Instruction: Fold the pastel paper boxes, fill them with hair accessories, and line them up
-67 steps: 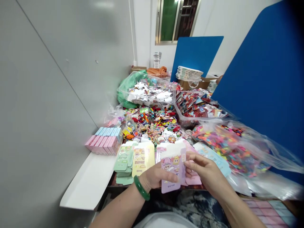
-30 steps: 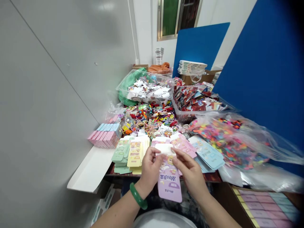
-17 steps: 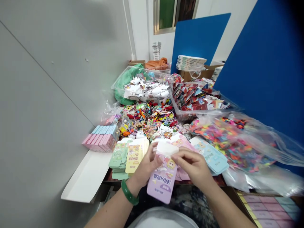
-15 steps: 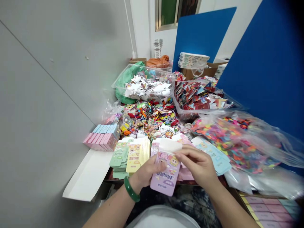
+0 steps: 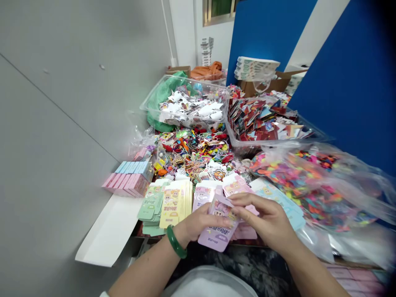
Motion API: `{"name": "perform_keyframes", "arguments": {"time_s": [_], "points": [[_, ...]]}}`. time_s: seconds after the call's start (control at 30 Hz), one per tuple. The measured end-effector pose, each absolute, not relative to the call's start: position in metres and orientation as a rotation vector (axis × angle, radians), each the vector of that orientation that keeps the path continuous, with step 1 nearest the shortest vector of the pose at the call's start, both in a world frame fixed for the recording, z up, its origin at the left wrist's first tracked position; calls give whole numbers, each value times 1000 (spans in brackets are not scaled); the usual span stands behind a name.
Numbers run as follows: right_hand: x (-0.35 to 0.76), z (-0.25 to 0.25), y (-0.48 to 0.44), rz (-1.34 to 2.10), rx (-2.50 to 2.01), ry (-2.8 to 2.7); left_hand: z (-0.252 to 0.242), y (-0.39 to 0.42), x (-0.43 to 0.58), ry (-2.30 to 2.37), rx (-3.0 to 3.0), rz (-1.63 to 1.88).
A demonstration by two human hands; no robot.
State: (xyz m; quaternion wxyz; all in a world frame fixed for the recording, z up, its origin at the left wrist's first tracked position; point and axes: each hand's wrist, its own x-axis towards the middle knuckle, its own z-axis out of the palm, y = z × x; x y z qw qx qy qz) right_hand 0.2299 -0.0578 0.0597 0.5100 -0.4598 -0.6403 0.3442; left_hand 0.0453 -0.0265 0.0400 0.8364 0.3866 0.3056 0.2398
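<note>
Both hands, left [image 5: 198, 222] and right [image 5: 266, 218], grip the purple carton [image 5: 216, 237].

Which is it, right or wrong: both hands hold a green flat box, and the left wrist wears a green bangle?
Wrong in one respect: the head view shows the flat box held by the left hand and right hand is lilac, not green. The left wrist does wear a green bangle.

A packing workshop: sorted card stacks [image 5: 175, 202], trinket-filled bins [image 5: 188, 109].
</note>
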Motion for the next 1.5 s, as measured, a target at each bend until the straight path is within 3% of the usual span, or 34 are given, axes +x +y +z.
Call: {"name": "perform_keyframes", "arguments": {"time_s": [0.17, 0.7, 1.17, 1.37, 1.5], "points": [[234, 67, -51, 1085, -1163, -1425, 46, -22, 46, 563, 1083, 444], [226, 55, -48, 655, -973, -1689, 48, -15, 46, 610, 1041, 536], [210, 39, -48, 668, -1108, -1541, 43, -22, 49, 748, 651, 570], [216, 50, -20, 1253, -1263, -1123, 39, -9, 40, 692, 572, 757], [213, 46, -4, 1596, -1308, -962, 38, 0, 24, 745, 1162, 938]]}}
